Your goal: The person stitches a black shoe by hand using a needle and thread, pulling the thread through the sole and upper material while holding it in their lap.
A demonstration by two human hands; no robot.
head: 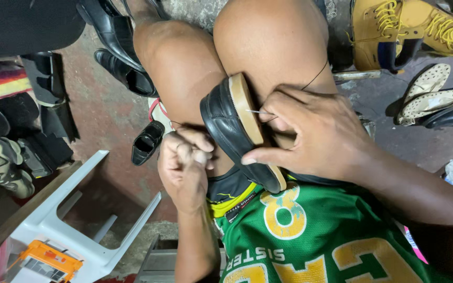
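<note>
on my feed this reads as mid-stitch on the sole seam: a black leather shoe sits sole-up, wedged between the person's bare knees, tan sole facing the right knee. right hand is curled over the sole edge, thumb pressed on the black upper near the heel, fingers closed on a thin metal needle that sticks out at the sole rim. left hand sits just beside the shoe's other flank, fingers pinched shut; i read it as gripping thread, though the strand there is too fine to confirm. a dark thread runs up from the right hand across the right knee. i judge the needle is part way through the welt, so the next move calls for a firm straight pull or push along the needle's line while the knees keep the shoe clamped, and the left hand takes up slack so the loop doesn't snag. around it: black dress shoes on the floor at upper left, tan lace-up boots upper right, a white plastic stool lower left with an orange tool by it
</note>
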